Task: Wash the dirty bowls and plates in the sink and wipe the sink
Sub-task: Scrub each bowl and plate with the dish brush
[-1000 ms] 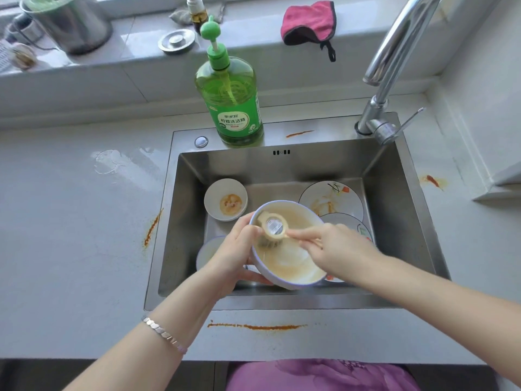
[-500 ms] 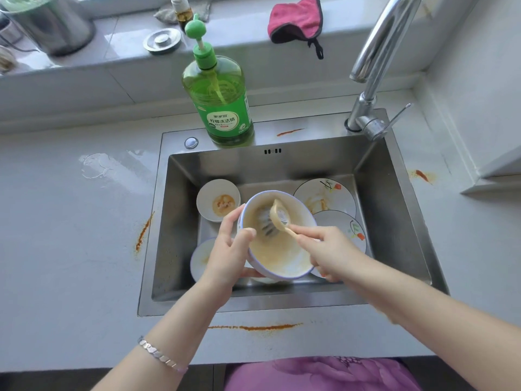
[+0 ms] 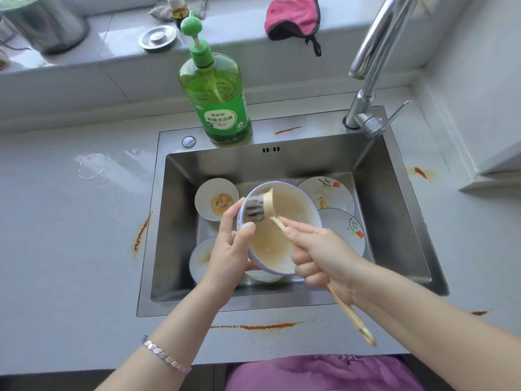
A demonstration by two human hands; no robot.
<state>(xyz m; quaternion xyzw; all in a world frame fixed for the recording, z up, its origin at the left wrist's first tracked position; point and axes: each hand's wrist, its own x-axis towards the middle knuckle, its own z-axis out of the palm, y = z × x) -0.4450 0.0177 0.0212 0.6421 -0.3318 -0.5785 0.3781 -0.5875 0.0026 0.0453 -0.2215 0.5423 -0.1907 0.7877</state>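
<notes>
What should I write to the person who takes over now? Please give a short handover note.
Left hand grips the tilted bowl by its rim, above the sink.
Right hand holds the brush by its handle; bristles press the bowl's inner wall.
Done: nothing looks finished; the bowl shows a brownish film.
Left: this bowl, the small stained dish, the rear flowered plate, the front flowered plate, the dish below the left hand, then wipe the sink.
</notes>
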